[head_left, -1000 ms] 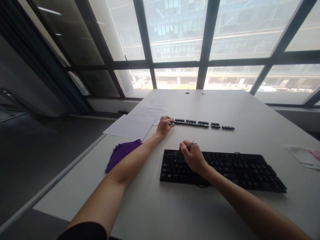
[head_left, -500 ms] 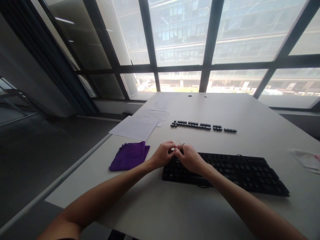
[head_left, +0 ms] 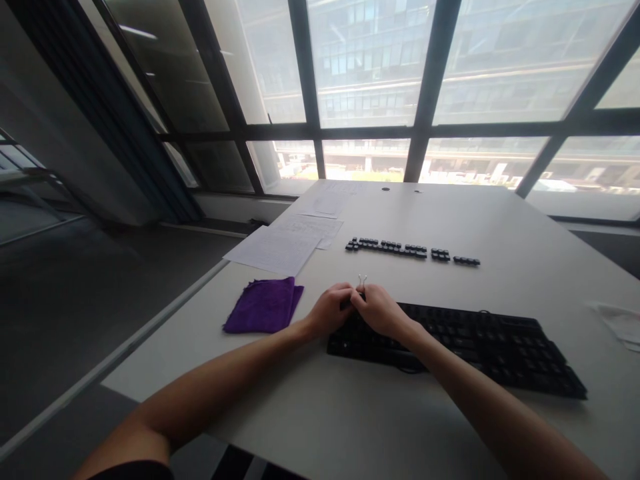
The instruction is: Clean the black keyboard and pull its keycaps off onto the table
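Over the left end of a black keyboard (head_left: 465, 340), my two hands meet at the fingertips. My right hand (head_left: 383, 310) is closed in a pinch round a small wire keycap puller (head_left: 363, 280), whose two thin silvery prongs stick up above the fingers. My left hand (head_left: 330, 309) is closed too, its fingertips touching those of the right; what they grip is hidden. Behind the keyboard, several loose black keycaps (head_left: 390, 247) lie in rows on the white table. A folded purple cloth (head_left: 263, 305) lies left of my left hand.
Sheets of paper (head_left: 275, 247) lie along the left side of the white table (head_left: 280, 407). A whitish crumpled piece (head_left: 620, 323) rests at the far right. Large windows (head_left: 367, 67) stand behind the table, and a dark curtain (head_left: 115, 120) hangs at the left.
The keycap puller's prongs, tilted before, now point more upright. My fingertips have drawn closer together. The whole view has shifted slightly.
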The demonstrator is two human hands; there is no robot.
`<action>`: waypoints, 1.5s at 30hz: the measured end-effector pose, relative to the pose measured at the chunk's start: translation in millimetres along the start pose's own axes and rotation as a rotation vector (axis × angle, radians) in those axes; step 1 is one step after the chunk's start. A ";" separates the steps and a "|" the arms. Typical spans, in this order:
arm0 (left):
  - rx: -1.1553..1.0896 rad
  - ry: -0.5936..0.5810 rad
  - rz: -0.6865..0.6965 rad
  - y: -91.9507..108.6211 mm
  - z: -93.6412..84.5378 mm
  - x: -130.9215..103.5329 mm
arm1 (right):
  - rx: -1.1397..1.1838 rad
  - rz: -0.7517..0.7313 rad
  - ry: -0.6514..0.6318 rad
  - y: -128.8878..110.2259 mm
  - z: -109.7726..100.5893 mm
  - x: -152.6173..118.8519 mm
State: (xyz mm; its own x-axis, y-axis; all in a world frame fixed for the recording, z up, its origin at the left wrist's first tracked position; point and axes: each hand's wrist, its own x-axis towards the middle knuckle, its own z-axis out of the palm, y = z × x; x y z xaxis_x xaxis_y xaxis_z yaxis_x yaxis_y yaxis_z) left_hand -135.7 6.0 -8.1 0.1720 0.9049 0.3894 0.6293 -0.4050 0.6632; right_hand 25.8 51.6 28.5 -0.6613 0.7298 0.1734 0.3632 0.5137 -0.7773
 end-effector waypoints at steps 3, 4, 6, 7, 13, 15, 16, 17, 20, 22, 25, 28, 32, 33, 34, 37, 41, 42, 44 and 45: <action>0.009 -0.016 -0.019 1.5 -1.4 -0.7 | 0.033 -0.060 -0.008 0.3 1.6 -6.9; 0.009 -0.024 -0.019 2.0 -1.9 -0.7 | 0.021 -0.064 -0.006 -0.7 2.4 -10.8; 0.008 -0.037 -0.014 3.2 -2.7 -0.5 | -0.039 -0.034 0.035 -3.3 4.4 -19.5; 0.009 -0.039 -0.010 3.7 -3.0 -0.4 | -0.072 -0.005 0.062 -4.5 5.6 -23.3; 0.013 -0.048 0.005 3.8 -3.9 -0.3 | 0.030 0.102 0.108 2.6 7.3 -25.3; 0.009 -0.052 0.012 3.2 -4.1 -0.7 | 0.125 0.143 0.094 7.4 3.7 -21.5; 0.008 -0.053 0.013 3.0 -4.1 -0.8 | 0.168 0.164 0.078 9.0 1.3 -20.1; 0.007 -0.053 0.013 2.9 -4.1 -0.8 | 0.208 0.188 0.050 9.8 -1.4 -19.2; 0.010 -0.051 0.010 3.4 -4.0 -0.5 | 0.328 0.310 -0.084 8.7 -8.2 -19.7; 0.014 -0.058 0.008 3.6 -3.9 0.1 | 0.424 0.399 -0.126 7.7 -9.1 -21.3; 0.017 -0.064 0.007 3.5 -4.3 0.5 | 0.549 0.462 -0.040 9.2 -2.7 -23.0; -0.005 -0.076 0.022 4.9 -7.0 -1.1 | 0.490 0.382 0.070 12.0 6.6 -23.1; -0.005 -0.153 0.099 10.6 -13.2 -5.1 | 0.209 0.100 0.125 12.9 6.5 -22.9; 0.009 -0.174 0.119 11.8 -14.3 -5.8 | 0.175 0.039 0.109 13.4 4.1 -23.1; 0.025 -0.189 0.132 12.6 -15.0 -6.4 | 0.159 -0.011 0.079 14.3 1.4 -23.3; 0.049 -0.203 0.133 12.0 -13.9 -7.3 | 0.164 -0.100 -0.010 19.5 -5.4 -24.7; -0.001 -0.176 0.098 7.8 -10.0 -7.5 | 0.231 -0.116 -0.018 27.0 -7.6 -26.0; -0.018 -0.171 0.090 7.2 -9.3 -7.3 | 0.249 -0.119 -0.017 28.1 -7.6 -26.0; -0.052 -0.160 0.065 7.1 -8.5 -6.4 | 0.297 -0.106 0.005 29.6 -7.7 -25.7; -0.071 -0.154 0.048 7.5 -8.3 -5.8 | 0.332 -0.087 0.023 30.2 -7.9 -25.5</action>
State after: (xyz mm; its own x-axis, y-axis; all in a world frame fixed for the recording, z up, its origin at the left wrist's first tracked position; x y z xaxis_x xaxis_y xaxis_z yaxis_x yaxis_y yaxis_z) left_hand -138.3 -3.4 -0.1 0.3181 0.8916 0.3223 0.5638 -0.4512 0.6918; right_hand 58.8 52.1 5.4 -0.6638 0.7017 0.2589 0.0699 0.4029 -0.9126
